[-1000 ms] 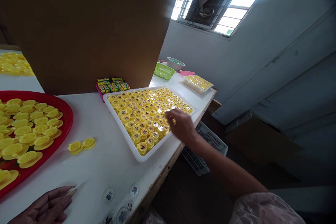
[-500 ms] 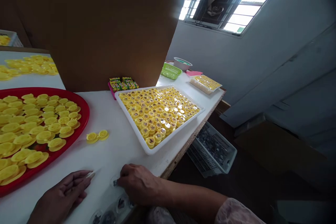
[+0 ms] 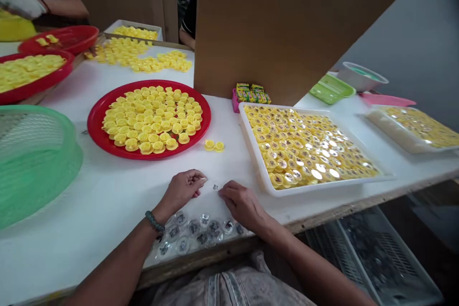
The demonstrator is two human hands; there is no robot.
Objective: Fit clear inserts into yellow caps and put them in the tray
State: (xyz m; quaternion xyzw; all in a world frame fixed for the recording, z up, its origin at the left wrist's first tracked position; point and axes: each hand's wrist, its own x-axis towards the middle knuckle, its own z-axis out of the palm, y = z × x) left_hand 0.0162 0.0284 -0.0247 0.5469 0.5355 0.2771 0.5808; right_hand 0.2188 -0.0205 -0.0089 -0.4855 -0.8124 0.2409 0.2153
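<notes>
Above the table's near edge, my left hand point(image 3: 184, 188) has its thumb and forefinger pinched together, with a small pale bit at their tips that I cannot make out. Close to its right, my right hand point(image 3: 243, 202) pinches the edge of a clear disc point(image 3: 215, 187) with a small dark print. Several more clear printed discs point(image 3: 214, 229) lie loose along the edge below both hands. Beyond my left hand, two yellow round pieces point(image 3: 214, 146) sit side by side on the white tabletop. A white tray point(image 3: 266, 182) of yellow pieces with printed tops stands right of my right hand.
A red tray point(image 3: 93, 122) holds many plain yellow pieces. Left is a green mesh basket point(image 3: 70, 153); behind stand a cardboard panel point(image 3: 272, 24) and a pink box point(image 3: 235, 101) of small packets. A co-worker's gloved hand point(image 3: 23, 5) shows far left. A crate point(image 3: 390, 258) stands below right.
The view has swung left, bringing the whole red tray, the green basket and a co-worker into sight. My hands stay near the loose discs, the right still at a disc beside the left.
</notes>
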